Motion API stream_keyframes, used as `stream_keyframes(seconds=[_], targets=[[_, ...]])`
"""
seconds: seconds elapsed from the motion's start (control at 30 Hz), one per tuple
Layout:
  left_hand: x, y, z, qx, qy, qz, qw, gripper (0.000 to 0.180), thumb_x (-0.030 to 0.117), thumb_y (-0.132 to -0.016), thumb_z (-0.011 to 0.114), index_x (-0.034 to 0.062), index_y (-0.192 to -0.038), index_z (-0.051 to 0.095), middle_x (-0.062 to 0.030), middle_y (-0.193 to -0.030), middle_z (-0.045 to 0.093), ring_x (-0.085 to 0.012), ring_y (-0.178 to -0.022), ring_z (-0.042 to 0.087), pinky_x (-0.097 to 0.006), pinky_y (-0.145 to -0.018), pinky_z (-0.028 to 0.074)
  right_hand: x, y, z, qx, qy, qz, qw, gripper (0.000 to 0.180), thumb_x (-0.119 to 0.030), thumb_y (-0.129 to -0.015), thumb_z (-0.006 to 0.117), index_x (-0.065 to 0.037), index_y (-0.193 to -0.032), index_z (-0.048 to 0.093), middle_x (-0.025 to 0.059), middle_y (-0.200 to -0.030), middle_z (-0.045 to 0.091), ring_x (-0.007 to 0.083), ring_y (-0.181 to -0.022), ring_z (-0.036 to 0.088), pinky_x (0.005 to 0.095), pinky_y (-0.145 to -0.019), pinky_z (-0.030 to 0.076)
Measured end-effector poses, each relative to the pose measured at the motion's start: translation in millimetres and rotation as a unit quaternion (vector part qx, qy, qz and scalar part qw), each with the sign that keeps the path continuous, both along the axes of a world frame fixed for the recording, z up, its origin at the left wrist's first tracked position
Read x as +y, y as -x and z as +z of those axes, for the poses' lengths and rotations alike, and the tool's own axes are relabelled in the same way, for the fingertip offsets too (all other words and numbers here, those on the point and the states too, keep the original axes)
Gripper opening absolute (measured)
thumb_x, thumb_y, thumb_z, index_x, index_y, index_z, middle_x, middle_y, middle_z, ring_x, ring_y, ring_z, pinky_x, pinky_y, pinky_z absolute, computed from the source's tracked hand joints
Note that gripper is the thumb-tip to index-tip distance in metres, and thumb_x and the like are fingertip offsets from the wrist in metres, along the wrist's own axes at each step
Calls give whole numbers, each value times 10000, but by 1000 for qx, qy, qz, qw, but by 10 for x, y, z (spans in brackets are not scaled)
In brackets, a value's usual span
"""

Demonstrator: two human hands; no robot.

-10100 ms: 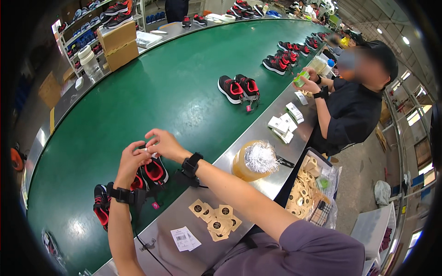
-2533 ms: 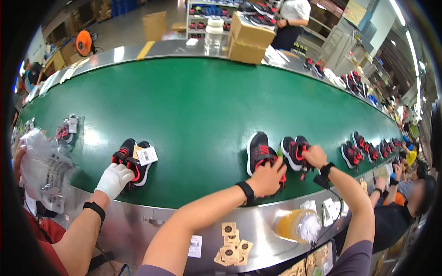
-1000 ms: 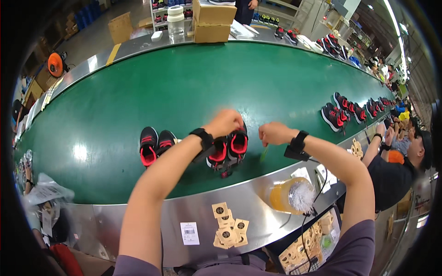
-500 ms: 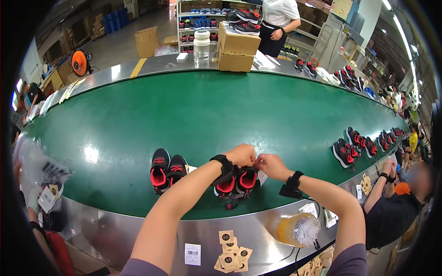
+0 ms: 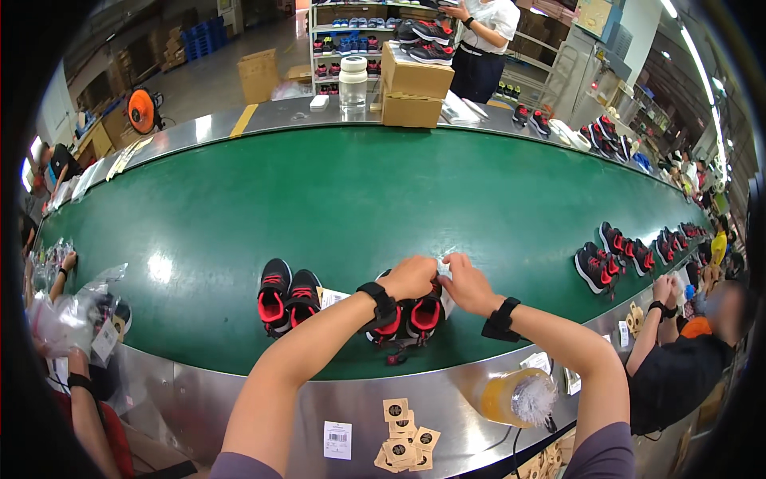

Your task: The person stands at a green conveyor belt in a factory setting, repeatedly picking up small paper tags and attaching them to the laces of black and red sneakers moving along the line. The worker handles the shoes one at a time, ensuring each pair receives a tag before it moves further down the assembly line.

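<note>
A single head-worn fisheye view looks steeply down and forward from the near edge of a green conveyor belt, close above the person's own forearms, which enter from the lower edge. The belt bows across mid-frame; shelving and a co-worker stand far beyond.

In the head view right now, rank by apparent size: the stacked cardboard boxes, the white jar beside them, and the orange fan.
1. stacked cardboard boxes
2. white jar and orange fan: too alike to rank, and all three sit far off, at differing distances.
</note>
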State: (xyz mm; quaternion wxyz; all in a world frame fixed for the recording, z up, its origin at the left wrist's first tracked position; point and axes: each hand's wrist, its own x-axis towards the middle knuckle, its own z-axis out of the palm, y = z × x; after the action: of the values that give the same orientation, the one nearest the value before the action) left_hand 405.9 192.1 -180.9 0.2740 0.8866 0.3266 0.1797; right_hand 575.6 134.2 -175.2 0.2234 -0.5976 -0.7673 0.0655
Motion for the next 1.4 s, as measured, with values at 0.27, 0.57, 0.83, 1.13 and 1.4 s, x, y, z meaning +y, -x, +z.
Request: stream_keyframes(seconds=[0.27, 0.57, 0.83, 1.13, 1.4], targets=[[-103, 197, 142, -274, 545, 78, 788, 166, 75, -862, 601, -49, -971, 616, -74, -809, 623, -137, -710, 600, -271, -637, 516, 86, -132, 349, 529, 348, -23, 774, 227, -108, -890, 598, 47, -1051, 562, 108, -992, 607, 172, -912, 628, 262, -783, 528], [-300, 213, 135, -405, 552, 137, 716, 174, 41, -882, 585, -61, -1023, 587, -120, -921, 628, -170, -793, 642, -279, -763, 560, 48, 5, 455, 561, 355, -30, 747, 269, -58, -873, 601, 44, -1118, 558, 128, -1033, 634, 180, -975, 625, 281, -825, 527], [-315, 269, 180, -379, 525, 120, 753, 385, 27, -856, 618, -19, -1191, 434, -118, -906, 622, -165, -771, 637, -272, -725, 552, 101, 126, 414, 500, 325, -35, 802, 179, -70, -850, 636, -13, -1004, 562, 103, -989, 644, 166, -912, 636, 300, -752, 540], [-334, 341, 143, -418, 533, 123, 725, 454, 16, -843, 629, -27, -1227, 392, -122, -884, 618, -165, -747, 627, -274, -715, 544, 90, 191, 387, 529, 340, -41, 777, 187, -87, -841, 658, -34, -976, 541, 85, -965, 635, 159, -886, 631, 296, -736, 537], [-303, 392, 119, -403, 534, 133, 731, 457, 13, -828, 634, -32, -1210, 389, -127, -884, 619, -163, -746, 626, -273, -707, 542, 74, 260, 392, 524, 339, -30, 781, 172, -84, -842, 657, -49, -958, 536, 66, -938, 637, 146, -871, 632, 287, -719, 535]])
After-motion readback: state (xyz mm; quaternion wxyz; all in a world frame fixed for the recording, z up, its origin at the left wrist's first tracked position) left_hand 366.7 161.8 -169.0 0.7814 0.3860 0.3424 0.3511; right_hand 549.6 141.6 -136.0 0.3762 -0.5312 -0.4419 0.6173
